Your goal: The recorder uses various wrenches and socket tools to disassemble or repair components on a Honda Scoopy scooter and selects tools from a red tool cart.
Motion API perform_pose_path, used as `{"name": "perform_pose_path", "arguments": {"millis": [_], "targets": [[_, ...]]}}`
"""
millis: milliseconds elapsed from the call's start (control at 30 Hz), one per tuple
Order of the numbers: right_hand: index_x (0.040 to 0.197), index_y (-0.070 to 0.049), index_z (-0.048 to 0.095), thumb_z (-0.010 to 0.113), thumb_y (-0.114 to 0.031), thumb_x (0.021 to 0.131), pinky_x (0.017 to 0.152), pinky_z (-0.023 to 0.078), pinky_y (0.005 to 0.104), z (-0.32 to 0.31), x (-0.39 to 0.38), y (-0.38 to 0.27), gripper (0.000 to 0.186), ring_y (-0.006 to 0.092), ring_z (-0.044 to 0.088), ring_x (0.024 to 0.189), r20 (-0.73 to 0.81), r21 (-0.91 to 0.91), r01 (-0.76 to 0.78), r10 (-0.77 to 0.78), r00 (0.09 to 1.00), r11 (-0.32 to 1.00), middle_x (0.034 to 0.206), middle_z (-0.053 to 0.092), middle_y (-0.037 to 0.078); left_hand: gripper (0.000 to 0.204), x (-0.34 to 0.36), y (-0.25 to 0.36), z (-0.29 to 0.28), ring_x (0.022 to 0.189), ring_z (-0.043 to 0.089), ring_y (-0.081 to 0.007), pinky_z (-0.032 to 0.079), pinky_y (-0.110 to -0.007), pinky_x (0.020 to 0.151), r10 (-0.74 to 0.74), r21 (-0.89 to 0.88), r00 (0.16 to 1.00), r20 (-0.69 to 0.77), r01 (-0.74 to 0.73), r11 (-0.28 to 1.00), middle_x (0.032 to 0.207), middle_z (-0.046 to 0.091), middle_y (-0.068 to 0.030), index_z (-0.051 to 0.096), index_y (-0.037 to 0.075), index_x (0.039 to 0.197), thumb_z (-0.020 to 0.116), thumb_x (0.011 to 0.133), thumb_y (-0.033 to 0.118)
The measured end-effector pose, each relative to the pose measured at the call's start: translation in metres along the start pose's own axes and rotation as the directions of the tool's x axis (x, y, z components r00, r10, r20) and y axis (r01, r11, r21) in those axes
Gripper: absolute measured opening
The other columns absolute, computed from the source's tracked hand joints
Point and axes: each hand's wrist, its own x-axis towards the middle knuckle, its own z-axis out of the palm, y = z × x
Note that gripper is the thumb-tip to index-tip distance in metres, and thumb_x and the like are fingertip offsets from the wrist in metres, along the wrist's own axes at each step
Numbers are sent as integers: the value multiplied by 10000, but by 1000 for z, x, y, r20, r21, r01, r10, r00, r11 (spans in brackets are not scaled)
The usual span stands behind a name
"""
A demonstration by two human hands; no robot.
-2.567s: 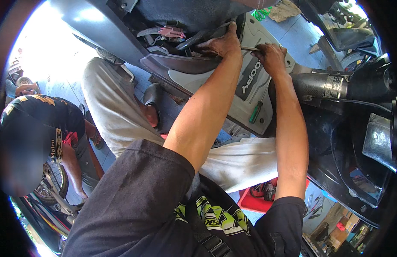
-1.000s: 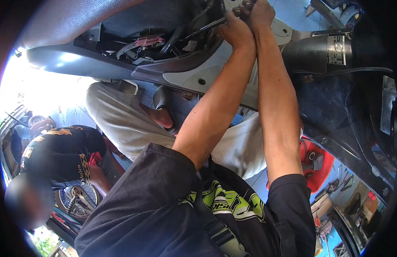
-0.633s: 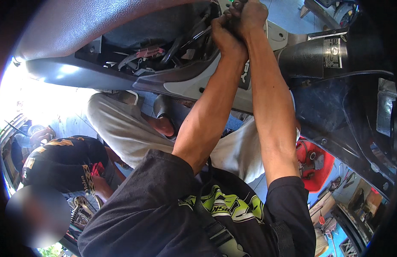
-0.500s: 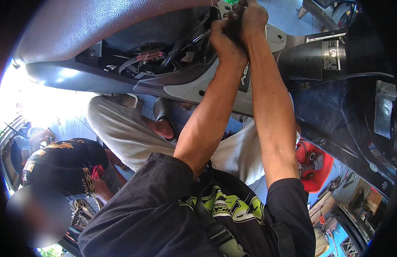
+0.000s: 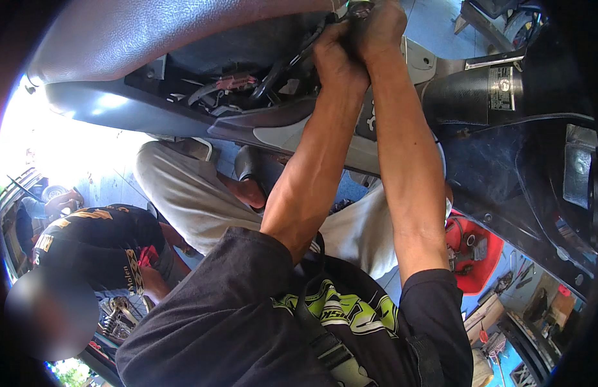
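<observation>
Both arms stretch forward to the top edge, over the body of a scooter (image 5: 286, 135). My left hand (image 5: 337, 58) is curled closed, its thumb side up against my right hand, beside black cables (image 5: 302, 48) in the open body under the raised seat (image 5: 163, 39). Close against it, my right hand (image 5: 381, 32) is closed too, at a small dark, round, shiny part (image 5: 359, 9) by the fingertips. The fingers are mostly hidden behind the hands and cut by the edge, so what they grip cannot be made out.
A black cylindrical part with a label (image 5: 463, 93) lies right of my hands, by a black panel (image 5: 505, 168). Below it stands a red bin with metal parts (image 5: 473, 255). Another person in a black shirt (image 5: 95, 248) bends at the left. Tools (image 5: 521, 274) lie at the lower right.
My hands have shifted and turned slightly at the top edge; the dark fingers seen before are now less visible, and a round shiny part shows there. The whole view has shifted slightly.
</observation>
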Motion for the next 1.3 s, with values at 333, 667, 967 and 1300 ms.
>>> {"name": "perform_pose_path", "arguments": {"millis": [333,667,967,1300], "targets": [[1003,-65,626,470,-499,906,519,381,256,4,-4,2,472,118,468,551,47,-214,70,-61,997,974,728,550,8,308,-11,7,1,942,575,-243,452,-361,859,-27,-46,999,30,29,999,1016,601,-135,570,-24,997,453,848,219],[897,44,570,592,-157,857,685,512,371,-39,-11,-2,206,262,631,723,43,-251,-3,14,999,968,802,637,146,268,2,-5,-26,881,590,-202,477,-319,830,166,531,942,-293,15,847,941,616,-74,563,55,1076,439,883,195],[727,36,577,586,-170,793,564,479,348,-60,12,21,217,226,590,590,-121,-150,53,-71,990,987,677,616,124,197,-3,-27,-21,892,586,-226,478,-357,834,329,448,878,-347,-153,881,992,605,-136,539,-35,978,511,819,77],[837,22,484,541,-207,836,439,444,392,-99,17,11,236,241,529,523,-426,107,-9,54,903,994,641,506,111,461,-6,-61,-70,1010,548,-306,437,-376,857,598,926,708,-377,289,242,1097,547,-249,522,-131,1019,704,726,176]]}}
